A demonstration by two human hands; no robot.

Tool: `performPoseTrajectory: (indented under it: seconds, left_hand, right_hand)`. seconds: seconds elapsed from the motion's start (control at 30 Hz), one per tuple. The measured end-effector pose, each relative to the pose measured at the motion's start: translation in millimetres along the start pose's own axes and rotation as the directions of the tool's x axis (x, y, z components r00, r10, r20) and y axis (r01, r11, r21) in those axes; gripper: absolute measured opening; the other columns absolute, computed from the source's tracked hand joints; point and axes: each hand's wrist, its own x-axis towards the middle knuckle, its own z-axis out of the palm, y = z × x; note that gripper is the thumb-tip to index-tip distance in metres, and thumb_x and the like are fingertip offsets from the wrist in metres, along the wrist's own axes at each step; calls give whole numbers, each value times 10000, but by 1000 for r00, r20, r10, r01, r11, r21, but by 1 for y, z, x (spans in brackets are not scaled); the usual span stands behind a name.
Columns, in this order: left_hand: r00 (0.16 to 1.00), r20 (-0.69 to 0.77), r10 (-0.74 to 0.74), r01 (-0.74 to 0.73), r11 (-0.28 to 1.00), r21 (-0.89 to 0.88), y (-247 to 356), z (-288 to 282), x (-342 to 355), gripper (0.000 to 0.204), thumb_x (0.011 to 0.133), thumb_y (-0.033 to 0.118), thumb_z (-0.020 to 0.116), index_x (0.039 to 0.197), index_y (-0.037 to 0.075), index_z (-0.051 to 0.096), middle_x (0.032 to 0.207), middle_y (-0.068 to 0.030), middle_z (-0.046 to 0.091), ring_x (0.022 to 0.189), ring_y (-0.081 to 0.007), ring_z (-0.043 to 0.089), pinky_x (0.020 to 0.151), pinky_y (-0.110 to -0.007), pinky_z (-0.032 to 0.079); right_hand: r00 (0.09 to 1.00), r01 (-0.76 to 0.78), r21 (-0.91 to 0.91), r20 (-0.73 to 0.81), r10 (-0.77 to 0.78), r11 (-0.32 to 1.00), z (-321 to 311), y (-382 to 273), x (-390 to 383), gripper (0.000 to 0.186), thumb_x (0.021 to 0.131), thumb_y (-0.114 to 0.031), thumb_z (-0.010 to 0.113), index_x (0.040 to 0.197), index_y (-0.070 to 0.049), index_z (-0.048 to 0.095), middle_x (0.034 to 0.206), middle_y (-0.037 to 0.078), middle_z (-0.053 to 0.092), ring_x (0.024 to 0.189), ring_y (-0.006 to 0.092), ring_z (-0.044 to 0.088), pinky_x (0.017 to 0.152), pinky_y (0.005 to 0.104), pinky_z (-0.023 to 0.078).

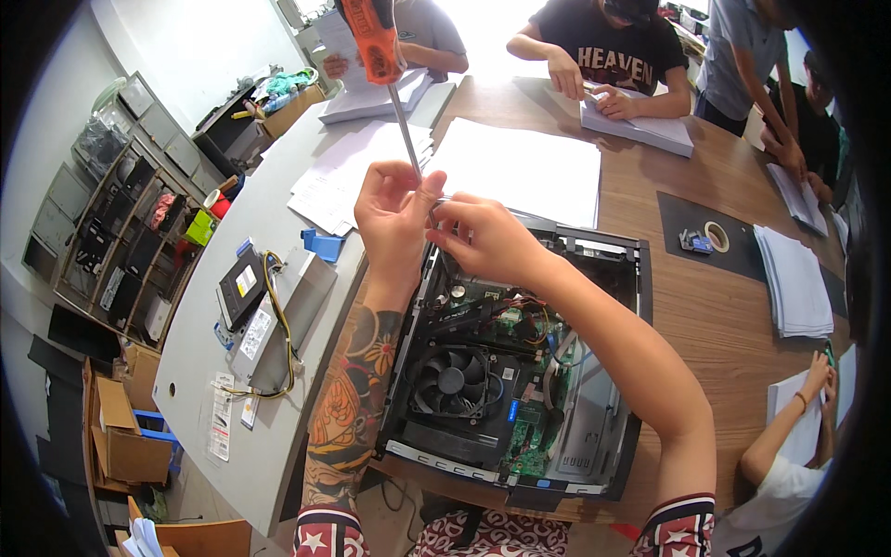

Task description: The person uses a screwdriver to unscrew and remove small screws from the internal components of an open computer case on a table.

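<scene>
A screwdriver with an orange handle (373, 42) stands nearly upright, its metal shaft running down into my left hand (394, 218). The left thumb and fingers are closed around the lower shaft. Beside them, my right hand (492, 239) pinches close to the screwdriver's tip; whatever lies between its fingertips is too small to make out. Both hands are above the far left corner of an opened desktop computer case (594, 450). Inside the case show a black cooling fan (450, 379), a green circuit board (527, 446) and bundled wires. My right forearm hides part of the interior.
Left of the case, a metal power supply (269, 330) with cables and a black drive (243, 286) lie on the grey table, near a blue plastic piece (322, 245). White papers (520, 167) lie beyond. Tape (716, 237) sits at right. Other people handle paper stacks around the table.
</scene>
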Motion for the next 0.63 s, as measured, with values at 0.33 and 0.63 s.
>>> performPoseTrajectory:
  seconds: [0.33,0.63]
  left_hand:
    - [998,49,-47,48,999,-18,2,0,-1,143,908,48,667,1034,-16,641,903,-57,647,804,-107,616,722,-249,501]
    - [999,-35,10,-9,999,52,-4,-4,2,228,848,26,744,1026,33,601,881,-26,627,637,-58,555,502,-203,419]
  right_hand:
    - [999,49,-29,-22,-49,998,1,5,1,176,889,-187,641,883,-12,634,865,140,621,786,343,630,718,423,501]
    - [999,-20,-9,26,20,1000,-2,-1,0,176,873,-209,652,930,-43,656,868,115,634,791,305,642,745,412,511]
